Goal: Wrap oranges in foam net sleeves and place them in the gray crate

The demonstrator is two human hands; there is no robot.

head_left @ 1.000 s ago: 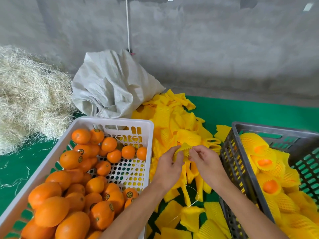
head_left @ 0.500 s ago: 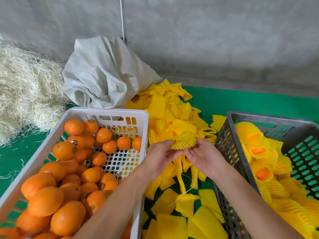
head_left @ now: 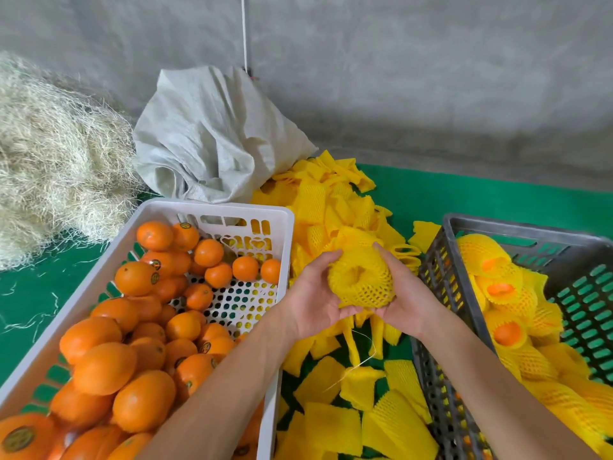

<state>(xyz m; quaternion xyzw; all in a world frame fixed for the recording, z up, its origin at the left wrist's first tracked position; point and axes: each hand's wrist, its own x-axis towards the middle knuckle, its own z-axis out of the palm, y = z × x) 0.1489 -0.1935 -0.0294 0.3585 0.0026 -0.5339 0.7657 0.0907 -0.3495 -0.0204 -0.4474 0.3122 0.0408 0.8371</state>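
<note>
Our left hand (head_left: pixel 313 302) and right hand (head_left: pixel 406 298) cup a stretched yellow foam sleeve (head_left: pixel 361 280), mesh ribbed, mouth gaping, above a heap of flat sleeves (head_left: pixel 326 207). Glossy oranges (head_left: pixel 136 278) fill the perforated white crate (head_left: pixel 212 209); netted fruit (head_left: pixel 501 288) lies in the slatted gray crate (head_left: pixel 446 293).
</note>
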